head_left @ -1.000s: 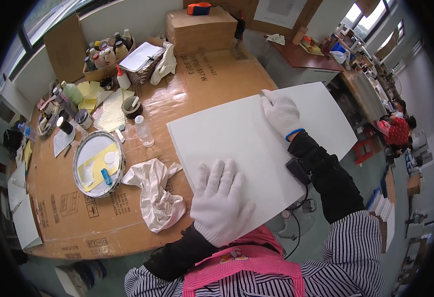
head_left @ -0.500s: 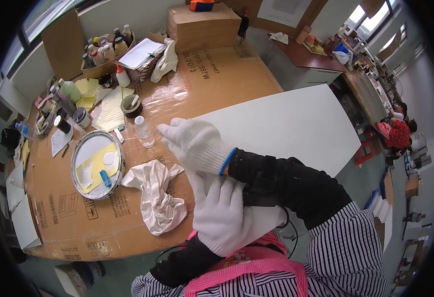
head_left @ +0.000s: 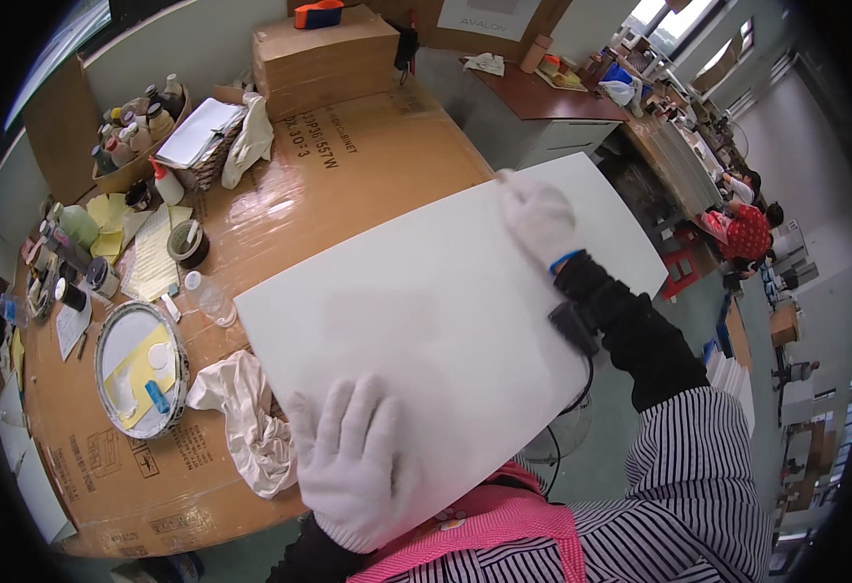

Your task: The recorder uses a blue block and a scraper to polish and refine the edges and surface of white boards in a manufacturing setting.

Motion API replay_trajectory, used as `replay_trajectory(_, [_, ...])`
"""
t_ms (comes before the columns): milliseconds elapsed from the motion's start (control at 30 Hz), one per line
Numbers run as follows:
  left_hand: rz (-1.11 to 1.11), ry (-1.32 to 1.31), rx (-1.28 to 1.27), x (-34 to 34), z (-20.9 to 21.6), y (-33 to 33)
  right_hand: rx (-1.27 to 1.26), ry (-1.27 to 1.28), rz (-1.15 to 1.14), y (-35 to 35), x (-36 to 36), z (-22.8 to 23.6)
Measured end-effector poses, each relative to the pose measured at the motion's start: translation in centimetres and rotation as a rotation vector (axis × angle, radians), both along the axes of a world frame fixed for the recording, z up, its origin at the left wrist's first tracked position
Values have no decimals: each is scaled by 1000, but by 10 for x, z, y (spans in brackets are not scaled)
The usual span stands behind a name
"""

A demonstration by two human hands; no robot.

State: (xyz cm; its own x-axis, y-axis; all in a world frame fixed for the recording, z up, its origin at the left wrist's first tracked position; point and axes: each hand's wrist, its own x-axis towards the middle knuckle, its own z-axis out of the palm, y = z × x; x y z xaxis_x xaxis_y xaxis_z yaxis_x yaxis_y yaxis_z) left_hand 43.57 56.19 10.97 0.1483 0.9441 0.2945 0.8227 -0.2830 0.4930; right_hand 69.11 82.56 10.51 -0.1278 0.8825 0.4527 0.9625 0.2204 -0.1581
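A large smooth white panel (head_left: pixel 426 291) lies at a slant over the cardboard-covered table, its near corner by my body. My left hand (head_left: pixel 348 462), in a white knit glove, rests on its near left part with the fingers spread. Toward the panel's far edge, my gloved right hand (head_left: pixel 539 216) has its fingers bunched together. Something small and brownish shows at the fingertips, too blurred to name. Left of the panel are a crumpled white cloth (head_left: pixel 251 428) and a round tub lid (head_left: pixel 105 389) holding yellow paper and a blue piece.
A clear bottle (head_left: pixel 210 299) and a dark small pot (head_left: pixel 189 243) stand beside the panel's left corner. Farther back are a box of paint bottles (head_left: pixel 139 131), a basket with papers (head_left: pixel 202 136) and a cardboard box (head_left: pixel 324 58). People (head_left: pixel 737 233) sit at the far right.
My hands, crossed over each other before, have come apart. My right hand moved far and right across the panel; my left moved left and flattened onto it. The view shifted right.
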Motion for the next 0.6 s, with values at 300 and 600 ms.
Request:
replay_trajectory(300, [-8,29,-52,8,12,7,-329,-189,118,-3,35,21])
replay_trajectory(600, [-56,159,-111,9,22,8,-338,166,363,9,61,19])
